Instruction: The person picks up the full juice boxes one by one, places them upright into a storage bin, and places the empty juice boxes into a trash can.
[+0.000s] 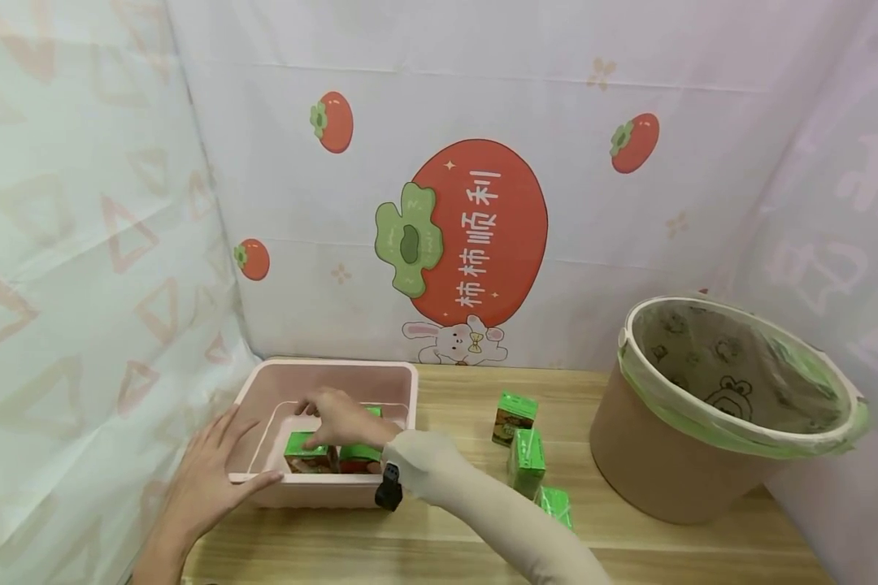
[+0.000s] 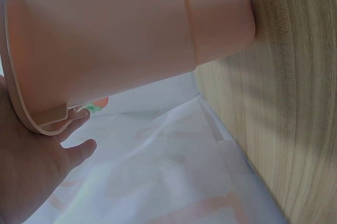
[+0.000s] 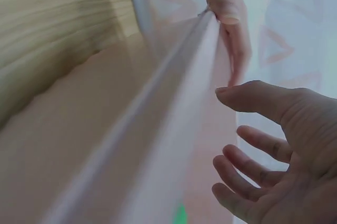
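A pink plastic bin (image 1: pixel 322 490) stands on the left of the table with several small green-topped boxes (image 1: pixel 303 443) inside. My left hand (image 1: pixel 205 475) rests at the bin's front left corner; its thumb lies near the front rim and its fingers stretch along the left side. The left wrist view has this hand (image 2: pixel 31 166) against the rim. My right hand (image 1: pixel 340 418) is inside the bin, over the boxes, with nothing in its grasp. In the right wrist view its fingers are loosely bent and apart (image 3: pixel 295 155).
Several more green-topped boxes, including an upright box (image 1: pixel 527 463), stand on the wooden table (image 1: pixel 454 398) right of the bin, partly behind my right forearm. A large bucket (image 1: pixel 651 447) with a green-edged liner stands further right. Printed cloth walls (image 1: pixel 278 162) enclose the table's back and sides.
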`<state>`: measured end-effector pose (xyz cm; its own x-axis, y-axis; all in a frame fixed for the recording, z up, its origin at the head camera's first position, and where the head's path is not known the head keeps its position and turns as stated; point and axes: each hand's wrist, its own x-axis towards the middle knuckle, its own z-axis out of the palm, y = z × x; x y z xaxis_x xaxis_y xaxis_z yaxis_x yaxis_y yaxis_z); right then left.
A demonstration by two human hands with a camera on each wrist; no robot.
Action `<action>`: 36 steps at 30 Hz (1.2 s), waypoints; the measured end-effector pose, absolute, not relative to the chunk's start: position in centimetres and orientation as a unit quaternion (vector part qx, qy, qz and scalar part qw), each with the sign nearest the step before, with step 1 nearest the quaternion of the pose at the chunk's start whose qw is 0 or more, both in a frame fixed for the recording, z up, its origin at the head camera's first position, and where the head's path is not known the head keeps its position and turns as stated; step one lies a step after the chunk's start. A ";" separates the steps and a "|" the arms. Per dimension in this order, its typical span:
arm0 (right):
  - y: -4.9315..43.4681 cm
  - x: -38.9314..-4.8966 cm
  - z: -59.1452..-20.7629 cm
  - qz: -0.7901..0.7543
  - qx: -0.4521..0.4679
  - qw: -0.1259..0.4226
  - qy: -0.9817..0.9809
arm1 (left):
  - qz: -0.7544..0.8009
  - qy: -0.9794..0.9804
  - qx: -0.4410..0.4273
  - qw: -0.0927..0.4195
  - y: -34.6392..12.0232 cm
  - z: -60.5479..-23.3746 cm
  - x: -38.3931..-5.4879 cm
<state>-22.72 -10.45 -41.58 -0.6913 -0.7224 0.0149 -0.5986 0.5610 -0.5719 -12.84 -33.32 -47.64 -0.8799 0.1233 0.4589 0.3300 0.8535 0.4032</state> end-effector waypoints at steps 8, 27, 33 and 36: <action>-7.2 -23.1 -39.7 -0.291 -0.380 0.094 0.873 | -0.241 -0.937 -0.123 0.221 -33.4 -47.9 -12.8; 1.7 -23.4 -39.5 -0.364 -0.342 0.084 0.862 | -0.239 -0.937 -0.127 0.221 -32.9 -47.8 -13.3; 4.5 -24.0 -40.3 -0.371 -0.325 0.066 0.867 | -0.238 -0.934 -0.133 0.233 -33.1 -47.8 -13.2; 5.8 -24.4 -40.9 -0.366 -0.317 0.058 0.873 | -0.235 -0.932 -0.135 0.239 -33.2 -47.9 -13.2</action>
